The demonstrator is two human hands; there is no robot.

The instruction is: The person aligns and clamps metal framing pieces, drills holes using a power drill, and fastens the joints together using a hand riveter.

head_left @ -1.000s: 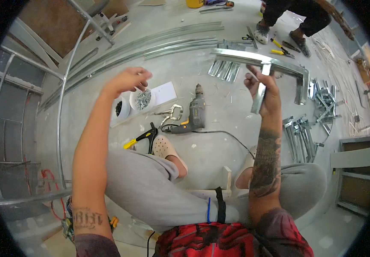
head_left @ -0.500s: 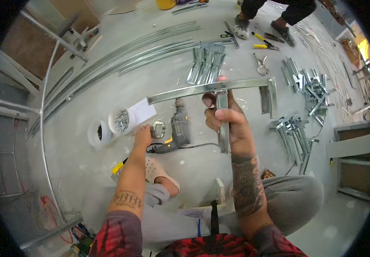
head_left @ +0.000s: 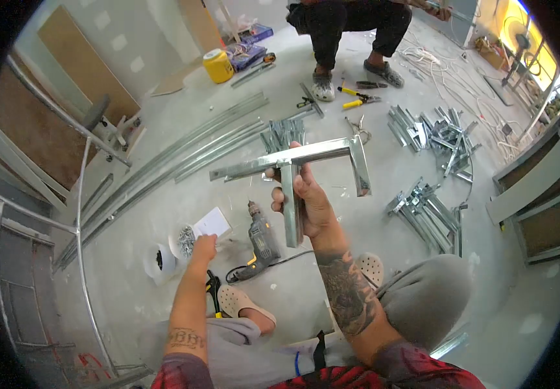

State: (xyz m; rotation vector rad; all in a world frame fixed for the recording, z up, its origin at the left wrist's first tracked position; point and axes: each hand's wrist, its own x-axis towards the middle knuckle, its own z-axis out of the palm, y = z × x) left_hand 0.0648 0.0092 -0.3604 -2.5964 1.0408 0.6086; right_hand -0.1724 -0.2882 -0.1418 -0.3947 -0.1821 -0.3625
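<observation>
My right hand (head_left: 311, 204) is wrapped round the stem of a galvanized metal channel bracket (head_left: 322, 151), just below its joint. The bracket has a long crossbar, with a short leg bent down at its right end. My left hand (head_left: 206, 247) is closed beside a white tub of screws (head_left: 185, 241), near a white sheet (head_left: 214, 223). Its fingertips are hidden, so whatever they hold cannot be made out. Between my hands, a grey power drill (head_left: 262, 240) lies on the floor. A second white tub (head_left: 159, 262) with dark contents stands left of the screws.
Long metal channels (head_left: 176, 152) lie at left. Cut channel pieces (head_left: 426, 214) are piled at right, near locking pliers (head_left: 359, 128) and yellow-handled snips (head_left: 359, 102). Another person (head_left: 351, 32) sits ahead. Metal scaffold tubing (head_left: 82, 214) stands at left, with a yellow bucket (head_left: 218, 66) beyond.
My right hand and the bracket are lower and further left in view, with the bracket turned. The metal clamp-like tool seen at my left hand no longer shows. My view has tilted up.
</observation>
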